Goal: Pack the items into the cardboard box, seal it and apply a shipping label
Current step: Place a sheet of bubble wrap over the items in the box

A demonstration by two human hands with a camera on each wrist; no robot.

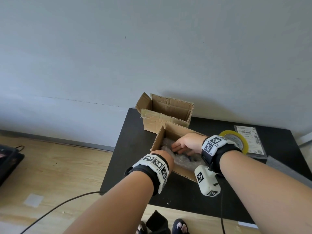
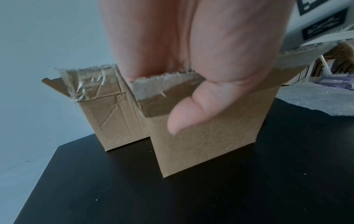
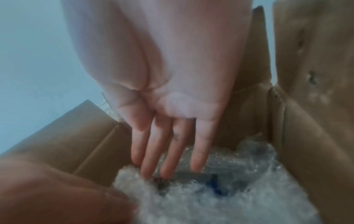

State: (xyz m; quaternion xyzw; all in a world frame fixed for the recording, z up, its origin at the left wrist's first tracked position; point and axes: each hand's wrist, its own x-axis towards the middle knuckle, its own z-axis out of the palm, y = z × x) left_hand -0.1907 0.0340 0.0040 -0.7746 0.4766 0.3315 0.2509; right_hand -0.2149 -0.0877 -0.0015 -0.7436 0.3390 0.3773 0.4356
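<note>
An open cardboard box stands on the black table, lined with bubble wrap. My left hand grips the box's near-left wall. In the left wrist view the left hand has its thumb outside on the box wall and its fingers over the rim. My right hand reaches inside. Its straight fingers press on the bubble wrap over a dark item that shows blurred through it.
A second open box with old tape stands just behind. A yellow tape roll and a shipping label lie to the right, with a grey foam sheet nearer. A black cable hangs off the table's front-left.
</note>
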